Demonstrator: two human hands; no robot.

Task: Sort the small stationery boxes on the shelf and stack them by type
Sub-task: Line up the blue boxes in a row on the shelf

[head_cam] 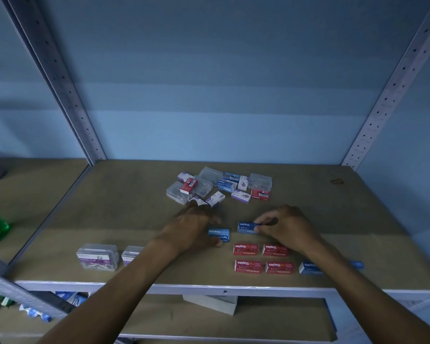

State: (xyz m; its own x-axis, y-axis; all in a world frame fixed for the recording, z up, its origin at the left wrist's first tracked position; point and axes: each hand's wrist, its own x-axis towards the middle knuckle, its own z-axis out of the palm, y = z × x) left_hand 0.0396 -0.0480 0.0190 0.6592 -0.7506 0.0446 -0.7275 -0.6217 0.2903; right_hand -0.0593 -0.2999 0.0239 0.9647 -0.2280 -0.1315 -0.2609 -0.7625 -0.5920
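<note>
Your left hand pinched one blue staples box while your right hand gripped another blue box on the shelf.

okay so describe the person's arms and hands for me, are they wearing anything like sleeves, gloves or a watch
Both forearms are bare as far as the frame shows: no sleeves, gloves, watch or bracelet in view. The left hand and right hand show no rings that can be made out in the dim light.

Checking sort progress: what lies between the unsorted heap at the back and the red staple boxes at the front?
In the head view, two blue staple boxes: the left hand holds one, the right hand pinches another.
</note>
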